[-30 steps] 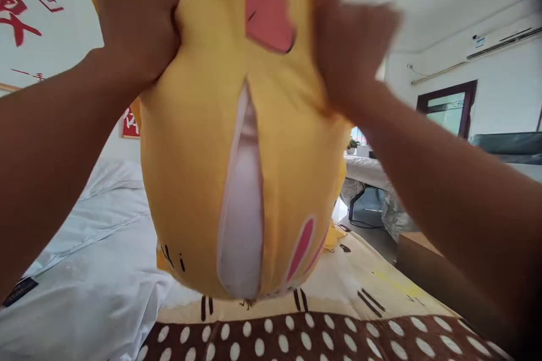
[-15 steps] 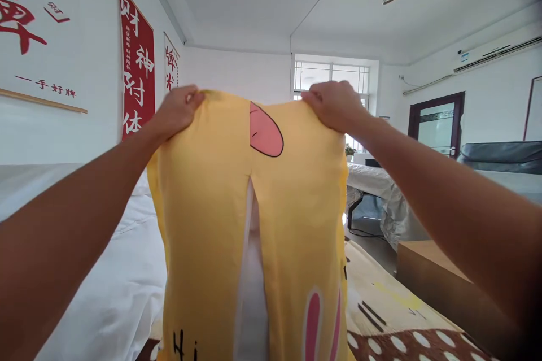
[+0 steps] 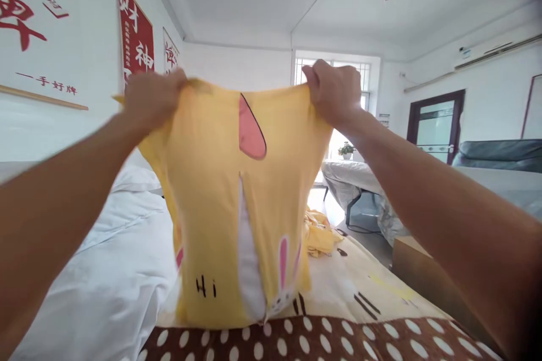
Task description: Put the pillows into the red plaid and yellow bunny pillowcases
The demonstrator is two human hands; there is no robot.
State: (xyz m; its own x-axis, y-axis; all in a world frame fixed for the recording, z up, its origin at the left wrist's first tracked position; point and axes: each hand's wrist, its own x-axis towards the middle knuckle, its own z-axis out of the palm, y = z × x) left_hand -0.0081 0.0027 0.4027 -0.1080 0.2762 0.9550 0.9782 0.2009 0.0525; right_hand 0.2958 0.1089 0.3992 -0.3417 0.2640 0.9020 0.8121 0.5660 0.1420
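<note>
Stretched up in front of me is a yellow pillowcase (image 3: 207, 180) with a pink patch, the letters "Hi" and a rabbit print. Down its middle runs a slit, where something white (image 3: 249, 270) shows through. My left hand (image 3: 154, 95) is closed on the upper left corner, a bit of yellow cloth poking out beyond it. On the upper right corner, my right hand (image 3: 334, 90) is closed in a fist. The pillowcase hangs down over the bed, its lower edge near the brown border with white dots.
A cream and brown patterned blanket (image 3: 339, 299) covers the bed below. Crumpled yellow cloth (image 3: 322, 234) lies on it behind the pillowcase. White bedding (image 3: 122, 270) is at the left. To the right are a brown box (image 3: 417, 270) and a plastic-covered table (image 3: 351, 177).
The pillowcase has moved slightly up and away, and its lower part has swung into view. Crumpled yellow cloth now shows behind it. Both hands keep hold of the corners.
</note>
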